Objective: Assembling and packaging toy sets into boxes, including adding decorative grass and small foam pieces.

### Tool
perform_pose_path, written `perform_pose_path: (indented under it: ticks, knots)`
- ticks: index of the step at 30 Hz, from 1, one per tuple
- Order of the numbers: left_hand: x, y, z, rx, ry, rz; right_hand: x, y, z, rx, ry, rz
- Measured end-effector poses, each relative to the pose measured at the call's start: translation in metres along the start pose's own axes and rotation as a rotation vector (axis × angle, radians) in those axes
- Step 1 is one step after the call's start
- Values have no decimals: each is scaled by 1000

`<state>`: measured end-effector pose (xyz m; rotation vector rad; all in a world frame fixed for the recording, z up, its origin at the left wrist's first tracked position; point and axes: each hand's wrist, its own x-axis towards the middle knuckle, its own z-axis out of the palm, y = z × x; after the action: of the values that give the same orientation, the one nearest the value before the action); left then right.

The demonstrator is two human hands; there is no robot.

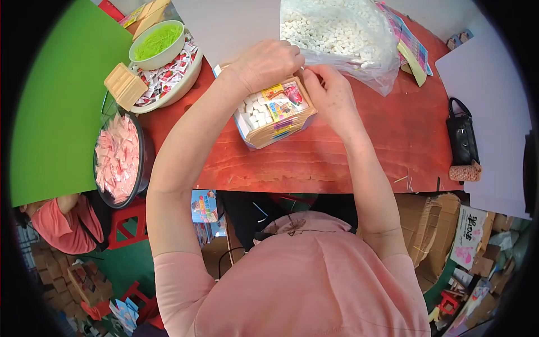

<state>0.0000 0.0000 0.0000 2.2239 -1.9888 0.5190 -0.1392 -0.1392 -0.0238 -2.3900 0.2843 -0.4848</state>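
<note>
A small open box (pixel 251 135) stands on the red table, filled with small white marshmallow-like pieces (pixel 255 114), colourful printed sachets (pixel 283 101) and tan biscuit-like slabs (pixel 286 124) standing along its walls. Over the box's far side, my left hand (pixel 270 63) is curled closed with its knuckles up. My right hand (pixel 332 95) bends in at the far right corner, thumb and fingers drawn together. The fingertips of both hands nearly meet there, around something small and pale that I cannot make out.
A big clear bag of white pieces (pixel 337 33) lies at the back. On the left are a tub of wrapped sachets (pixel 188 70), a bowl of green shreds (pixel 177 48), tan biscuit trays (pixel 124 84) and a black basin of pink packets (pixel 118 160). A black pouch (pixel 462 137) is far right.
</note>
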Motion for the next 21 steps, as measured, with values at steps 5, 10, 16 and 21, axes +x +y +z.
perform_pose_path:
  ticks: [5, 10, 16, 21]
  knots:
    - [-5, -6, 3, -15, 124, 7, -1, -4, 2, 988, -93, 541]
    - [-5, -4, 8, -56, 147, -24, 4, 14, 8, 1231, -207, 641]
    - [1, 2, -4, -58, 50, -80, -5, -7, 20, 1043, -94, 581]
    - [0, -4, -12, -172, 59, -126, -8, -4, 22, 990, -92, 511]
